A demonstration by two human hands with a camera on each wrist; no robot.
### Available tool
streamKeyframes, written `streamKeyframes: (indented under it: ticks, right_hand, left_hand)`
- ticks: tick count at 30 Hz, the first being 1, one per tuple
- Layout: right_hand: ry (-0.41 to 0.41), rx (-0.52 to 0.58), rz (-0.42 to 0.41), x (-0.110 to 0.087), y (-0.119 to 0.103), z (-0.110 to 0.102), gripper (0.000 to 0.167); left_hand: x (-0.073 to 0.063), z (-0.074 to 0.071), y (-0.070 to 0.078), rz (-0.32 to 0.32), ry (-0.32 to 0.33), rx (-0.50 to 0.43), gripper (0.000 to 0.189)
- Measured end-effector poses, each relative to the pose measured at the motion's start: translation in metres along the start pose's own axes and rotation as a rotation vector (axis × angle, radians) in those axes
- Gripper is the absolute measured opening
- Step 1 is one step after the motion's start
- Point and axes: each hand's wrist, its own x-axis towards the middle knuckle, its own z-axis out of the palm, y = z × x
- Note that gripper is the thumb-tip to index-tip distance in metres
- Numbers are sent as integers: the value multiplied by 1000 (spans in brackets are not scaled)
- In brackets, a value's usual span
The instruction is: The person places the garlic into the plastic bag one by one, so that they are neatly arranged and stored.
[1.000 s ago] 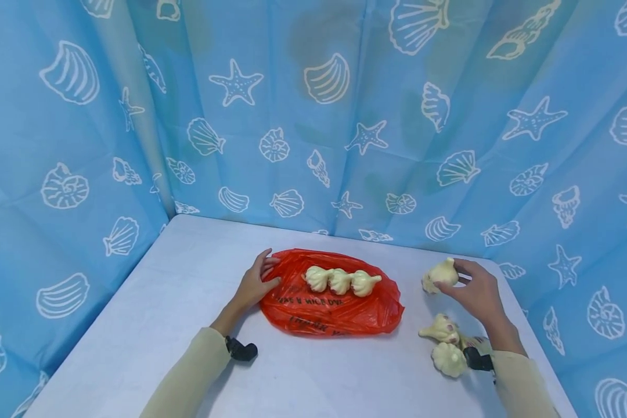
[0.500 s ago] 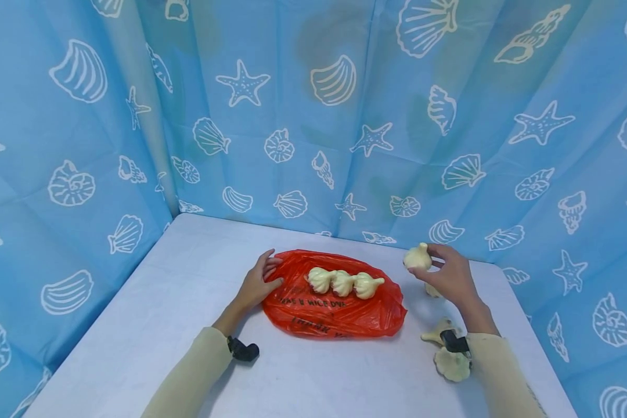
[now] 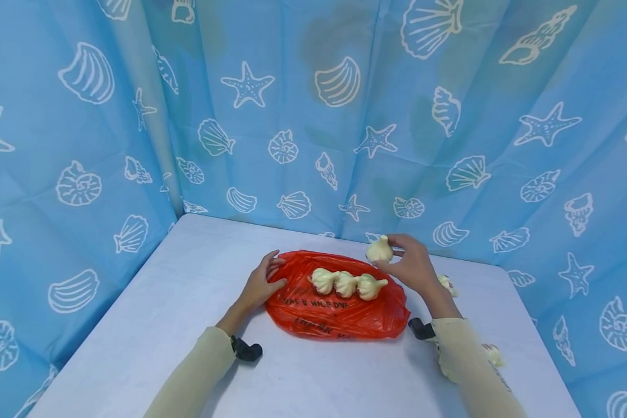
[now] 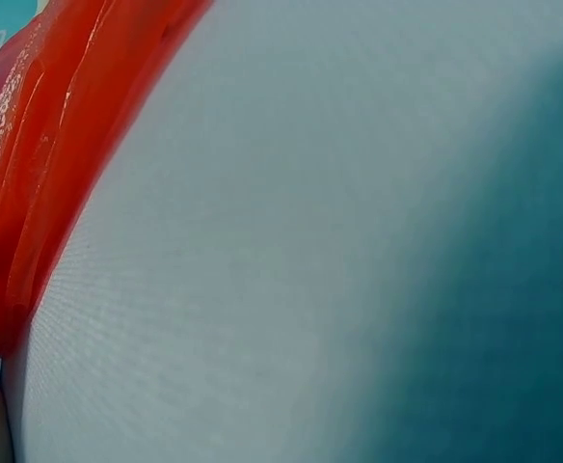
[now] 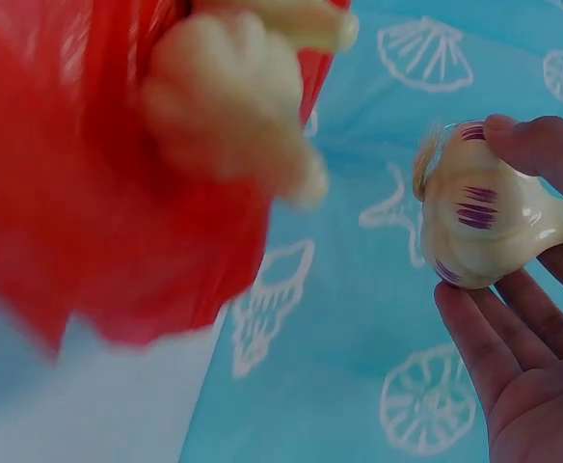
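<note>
My right hand (image 3: 414,264) holds a cream garlic bulb (image 3: 379,251) raised above the far right edge of a red plastic bag (image 3: 319,319). In the right wrist view, thumb and fingertips grip the bulb (image 5: 484,207), which has purple streaks and roots at one end. On the bag lie three more bulbs in a row, the rightmost garlic bulb (image 3: 368,287) with its stem pointing right. My left hand (image 3: 257,284) rests against the bag's left edge, thumb and fingers spread apart. In the left wrist view, only a fingertip beside the bag (image 4: 60,145) shows.
Further garlic bulbs lie on the white table (image 3: 355,377) at the right, partly hidden by my right forearm; one bulb (image 3: 447,284) lies behind the wrist. A blue curtain (image 3: 292,162) with white shells hangs around the table's back and sides.
My right hand has carried the garlic bulb leftward from the table's right side to the bag's far edge. The left hand and the three bulbs on the bag have stayed in place.
</note>
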Motion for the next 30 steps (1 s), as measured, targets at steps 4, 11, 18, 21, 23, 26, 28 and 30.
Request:
streamKeyframes:
  ticks: [4,11,18,21,23,26,28,30]
  right_hand:
    - [-28,27,-33,9,-13,16,68]
    - [-78,70,-108,22,-29,44,61]
    - [-130,107,-144,30,-42,71,62]
    - [-145,142,-151,32,-47,82,63]
    - [-164,158,-161,35,-50,89,64]
    - [-205,161,-161,38,-53,100,66]
    - [-229,163,-161,39,-56,107,67]
    - [-242,164,-159,40,-59,113,66]
  left_hand:
    - [0,-1,0,3,2,-4,79]
    - [2,-2,-1,12,-2,-13,80]
    - [0,-3,1,-3,-12,-27,81]
    - [-1,-3,2,-14,-10,-23,81]
    - [-1,-3,2,-20,-9,-21,82]
    - [-1,-3,1,-14,-10,-16,81]
    - [-1,-4,0,-12,-10,-11,82]
    - [-1,-4,-1,-7,-8,-11,82]
